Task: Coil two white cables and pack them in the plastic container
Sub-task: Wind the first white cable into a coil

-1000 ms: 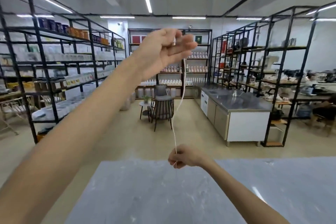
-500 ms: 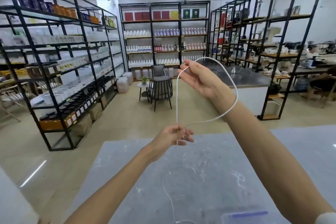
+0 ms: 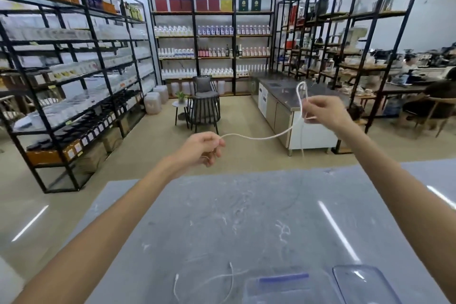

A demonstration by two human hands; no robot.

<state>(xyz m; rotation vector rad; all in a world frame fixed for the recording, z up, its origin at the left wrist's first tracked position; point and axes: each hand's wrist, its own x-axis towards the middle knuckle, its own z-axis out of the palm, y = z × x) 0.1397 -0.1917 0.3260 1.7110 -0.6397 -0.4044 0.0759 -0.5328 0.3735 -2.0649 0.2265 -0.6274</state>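
- We pinch one cable [image 3: 259, 136] in our left hand [image 3: 201, 148]; our right hand [image 3: 325, 112] grips its loops above the table [image 3: 246, 217].
- Second cable [image 3: 229, 279] lies beside the container [image 3: 283, 289], seemingly loose.

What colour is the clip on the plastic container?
Blue, on the clear plastic container, clearest in the head view.
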